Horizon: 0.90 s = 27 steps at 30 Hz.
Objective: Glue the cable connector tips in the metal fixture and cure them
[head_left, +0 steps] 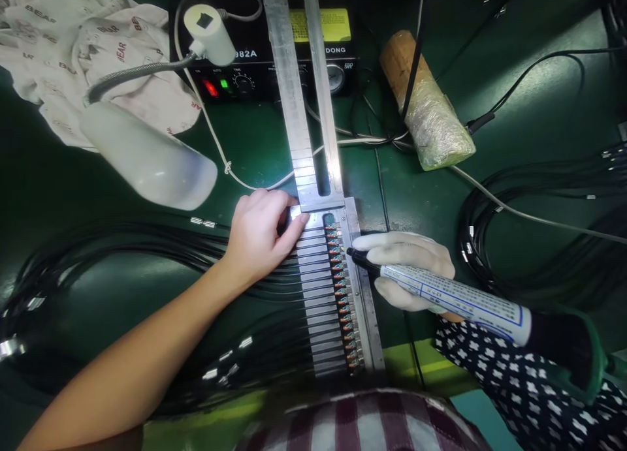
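Note:
My left hand, bare and with its fingers curled, grips the upper end of a slotted metal fixture, thumb on top. Black cables run into the fixture from the left. Their small connector ends, with coloured wires, line its slot in a row. In a white glove, my right hand is closed around a labelled dispensing syringe. The syringe's black tip points left, close to the connectors near the fixture's upper part. Whether the tip touches one I cannot tell.
Another slotted metal fixture extends away, over the front of a black dispenser unit. A white flexible-neck lamp and printed cloth are at left. At right lie a wrapped roll and coiled black cables.

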{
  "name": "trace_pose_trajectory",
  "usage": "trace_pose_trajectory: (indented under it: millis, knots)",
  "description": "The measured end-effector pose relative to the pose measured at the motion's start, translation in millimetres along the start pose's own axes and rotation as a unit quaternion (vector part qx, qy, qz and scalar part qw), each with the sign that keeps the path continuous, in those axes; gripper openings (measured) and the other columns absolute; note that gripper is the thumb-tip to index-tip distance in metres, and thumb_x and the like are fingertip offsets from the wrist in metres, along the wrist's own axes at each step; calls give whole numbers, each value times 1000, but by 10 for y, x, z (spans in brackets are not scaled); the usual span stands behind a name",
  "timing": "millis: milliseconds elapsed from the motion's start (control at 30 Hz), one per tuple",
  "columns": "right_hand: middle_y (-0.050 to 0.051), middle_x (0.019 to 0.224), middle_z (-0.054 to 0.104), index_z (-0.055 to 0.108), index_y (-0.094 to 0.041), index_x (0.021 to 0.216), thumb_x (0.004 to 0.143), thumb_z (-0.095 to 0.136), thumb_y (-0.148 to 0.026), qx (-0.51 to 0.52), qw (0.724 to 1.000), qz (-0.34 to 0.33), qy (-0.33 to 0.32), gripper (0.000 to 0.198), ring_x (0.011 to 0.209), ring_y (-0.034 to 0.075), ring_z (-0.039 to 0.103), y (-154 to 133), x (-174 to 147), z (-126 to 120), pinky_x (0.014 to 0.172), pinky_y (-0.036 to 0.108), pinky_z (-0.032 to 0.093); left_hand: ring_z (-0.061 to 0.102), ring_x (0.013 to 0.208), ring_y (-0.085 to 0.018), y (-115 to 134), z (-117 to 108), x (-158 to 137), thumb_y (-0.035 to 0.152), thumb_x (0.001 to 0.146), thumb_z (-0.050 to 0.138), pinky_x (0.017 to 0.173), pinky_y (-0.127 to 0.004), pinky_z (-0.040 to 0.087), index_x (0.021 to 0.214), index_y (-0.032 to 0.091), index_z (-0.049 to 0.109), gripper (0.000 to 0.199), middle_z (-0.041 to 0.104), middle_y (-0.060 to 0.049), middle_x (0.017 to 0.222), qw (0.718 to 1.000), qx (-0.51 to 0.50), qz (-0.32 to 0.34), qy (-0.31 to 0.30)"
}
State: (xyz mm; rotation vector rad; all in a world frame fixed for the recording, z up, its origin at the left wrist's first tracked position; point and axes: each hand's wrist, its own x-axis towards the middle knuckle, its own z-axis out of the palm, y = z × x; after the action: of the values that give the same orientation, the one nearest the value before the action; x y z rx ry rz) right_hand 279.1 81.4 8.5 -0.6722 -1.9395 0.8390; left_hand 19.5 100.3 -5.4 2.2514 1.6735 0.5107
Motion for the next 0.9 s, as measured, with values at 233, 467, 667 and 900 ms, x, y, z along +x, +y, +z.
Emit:
trace_pose_trajectory:
  millis: [233, 467, 667, 900]
  knots:
    - [11, 114, 73, 66, -18, 114, 82, 70, -15, 10, 1000, 9, -5, 32, 98, 22, 73, 4, 1, -9, 82, 35, 65, 51, 73, -20, 1, 2, -4, 40, 93, 50, 71, -35, 35, 87, 20, 56, 21, 54, -1, 70, 1000, 1, 4, 2]
    - [12, 114, 72, 67, -15, 114, 83, 70, -14, 27, 999, 15, 7, 30, 100, 22, 72, 17, 5, 15, 85, 34, 64, 50, 73, -19, -12, 5, -7, 39, 94, 51, 70, -34, 35, 87, 20, 56, 21, 54, 0, 70, 1000, 4, 12, 8]
    - [12, 115, 72, 67, -17, 116, 83, 71, -14, 23, 1000, 16, 8, 33, 100, 23, 72, 33, 4, 17, 84, 37, 65, 50, 73, -19, -11, 10, -12, 39, 94, 51, 70, -34, 35, 87, 19, 55, 21, 53, 0, 70, 1000, 4, 18, 13]
    - [12, 115, 72, 65, -17, 114, 81, 69, -12, -12, 999, -6, 30, 34, 99, 23, 73, -106, -44, -8, 79, 34, 66, 50, 74, -19, -15, 11, -12, 38, 94, 51, 71, -33, 35, 88, 19, 55, 21, 53, 0, 71, 1000, 4, 20, 11]
